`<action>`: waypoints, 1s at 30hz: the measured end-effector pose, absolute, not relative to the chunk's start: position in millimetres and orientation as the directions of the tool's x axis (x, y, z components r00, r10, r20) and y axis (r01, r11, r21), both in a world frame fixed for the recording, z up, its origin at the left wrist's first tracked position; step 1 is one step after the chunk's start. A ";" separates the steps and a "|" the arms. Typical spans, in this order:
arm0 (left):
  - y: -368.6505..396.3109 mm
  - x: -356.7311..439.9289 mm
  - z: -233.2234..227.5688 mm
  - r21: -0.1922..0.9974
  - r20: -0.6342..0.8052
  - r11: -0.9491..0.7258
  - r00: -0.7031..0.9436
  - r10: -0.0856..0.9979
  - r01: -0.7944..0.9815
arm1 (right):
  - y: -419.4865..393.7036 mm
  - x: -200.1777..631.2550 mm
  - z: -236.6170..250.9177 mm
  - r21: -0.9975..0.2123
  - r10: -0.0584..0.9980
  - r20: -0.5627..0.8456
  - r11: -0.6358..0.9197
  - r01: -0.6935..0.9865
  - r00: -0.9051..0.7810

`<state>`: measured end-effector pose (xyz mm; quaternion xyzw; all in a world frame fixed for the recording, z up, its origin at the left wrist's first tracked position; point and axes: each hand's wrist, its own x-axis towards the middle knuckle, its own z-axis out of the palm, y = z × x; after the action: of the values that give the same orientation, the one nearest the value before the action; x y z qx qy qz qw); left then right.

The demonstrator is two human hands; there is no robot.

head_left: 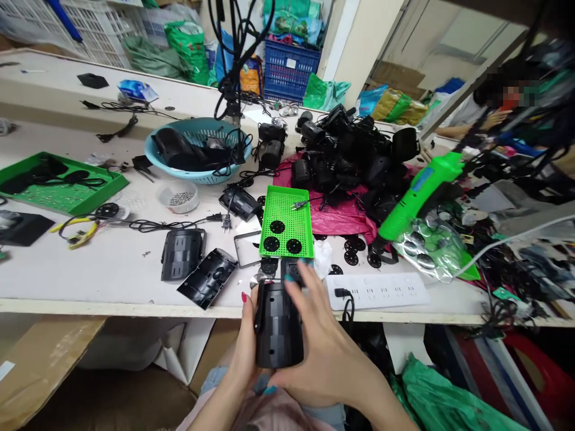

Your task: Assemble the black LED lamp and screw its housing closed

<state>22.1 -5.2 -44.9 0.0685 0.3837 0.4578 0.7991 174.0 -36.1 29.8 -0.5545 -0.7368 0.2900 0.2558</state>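
Note:
A black plastic lamp housing (279,326) is held upright at the table's front edge, between my two hands. My left hand (245,341) wraps its left side, where a bracket runs along the body. Around the right side curves my right hand (321,335), its fingers at the top and its thumb by the lower end. Just beyond is a green perforated tray (286,206) with three black discs and a plug in it. Left of the hands lie an opened black half-shell (208,278) and another black housing (182,254).
A white power strip (377,291) lies right of my hands. A green electric screwdriver (417,200) hangs over the right side. Black lamps (341,149) are piled at the back on pink plastic. A blue basket (197,173) and a green tray (90,203) stand left. A person is at the far right.

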 end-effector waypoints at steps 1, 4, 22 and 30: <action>-6.2 22.9 -45.4 0.529 -0.547 0.544 0.229 0.805 -0.651 | -35.2 173.9 29.8 -0.697 0.939 -0.031 0.226 0.681 -0.343; -8.7 23.2 -45.8 0.649 -0.512 0.522 0.189 0.838 -0.554 | -29.7 178.0 33.0 -0.675 0.902 -0.097 0.251 0.693 -0.422; -9.4 22.6 -41.1 0.608 -0.540 0.546 0.204 0.817 -0.577 | -30.7 185.9 23.2 -0.632 0.882 0.058 0.394 0.667 -0.467; -13.1 21.9 -45.9 0.666 -0.462 0.519 0.250 0.851 -0.536 | -28.5 192.0 22.3 -0.641 0.875 0.021 0.384 0.665 -0.485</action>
<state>21.9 -13.1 -45.9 0.1904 0.4133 0.4518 0.7673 192.0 -28.5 22.3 -0.4741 -0.8117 0.2889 0.1816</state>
